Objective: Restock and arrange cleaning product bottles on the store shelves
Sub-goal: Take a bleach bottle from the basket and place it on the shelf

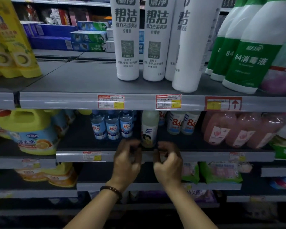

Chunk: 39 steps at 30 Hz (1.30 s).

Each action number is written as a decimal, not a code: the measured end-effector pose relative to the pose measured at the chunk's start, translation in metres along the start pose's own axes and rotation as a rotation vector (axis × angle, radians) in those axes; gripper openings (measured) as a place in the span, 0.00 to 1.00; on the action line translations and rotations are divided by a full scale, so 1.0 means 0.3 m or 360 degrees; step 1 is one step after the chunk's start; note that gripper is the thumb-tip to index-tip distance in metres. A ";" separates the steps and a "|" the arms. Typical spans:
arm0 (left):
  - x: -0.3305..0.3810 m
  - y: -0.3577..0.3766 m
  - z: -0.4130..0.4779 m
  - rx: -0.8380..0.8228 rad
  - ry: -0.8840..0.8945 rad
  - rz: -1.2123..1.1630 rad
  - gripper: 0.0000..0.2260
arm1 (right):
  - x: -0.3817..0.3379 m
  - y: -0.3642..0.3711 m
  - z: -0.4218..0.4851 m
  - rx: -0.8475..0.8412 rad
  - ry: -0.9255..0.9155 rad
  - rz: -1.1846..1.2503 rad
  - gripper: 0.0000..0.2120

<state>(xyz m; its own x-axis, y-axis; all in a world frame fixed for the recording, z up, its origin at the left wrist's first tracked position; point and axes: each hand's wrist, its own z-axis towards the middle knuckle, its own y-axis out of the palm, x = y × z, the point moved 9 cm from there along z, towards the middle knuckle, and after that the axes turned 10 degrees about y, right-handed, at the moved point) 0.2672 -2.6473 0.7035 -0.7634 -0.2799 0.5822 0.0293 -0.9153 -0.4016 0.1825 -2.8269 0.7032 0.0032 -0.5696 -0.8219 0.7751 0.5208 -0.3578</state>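
Toppling is the main risk. The slim pale translucent plastic bottle with a yellow-and-white label [149, 129] stands alone near the front of the dark middle shelf board [76, 139]. It is tall over a narrow base, so a nudge at its foot could tip it forward over the grey price rail [205, 157], or sideways into the three small clear blue-labelled bottles [112, 125] at its nine o'clock.

The left hand [127, 157] and right hand [168, 160] sit at its seven and five o'clock, fingers curled either side of the base. Blur hides any contact, so I cannot tell whether either grips.

The shelf metal looks matt and flat, the rail glossy plastic. The rounded pink translucent jugs [220, 128] at three o'clock look smooth and slick, like the bottles. A brown beaded bracelet [111, 190] circles the left wrist.
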 end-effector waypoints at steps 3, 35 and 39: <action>-0.078 -0.007 -0.156 -0.0470 0.0124 0.0114 0.07 | 0.043 0.109 -0.094 -0.0380 -0.0049 -0.0082 0.03; -0.601 -0.210 -0.571 -0.1279 -0.1119 0.0208 0.02 | 0.415 0.743 -0.328 -0.0810 0.1212 -0.0065 0.35; -0.586 -0.201 -0.550 -0.1243 -0.1164 0.0151 0.05 | 0.372 0.718 -0.359 -0.0852 0.1061 -0.0034 0.30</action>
<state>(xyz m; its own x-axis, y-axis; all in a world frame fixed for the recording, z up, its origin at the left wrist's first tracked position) 0.2931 -2.4951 0.5088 -0.2006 -0.6827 0.7027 -0.5501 -0.5150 -0.6574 0.2818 -2.7097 0.4866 -0.5101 -0.1769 -0.8417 0.3675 0.8400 -0.3992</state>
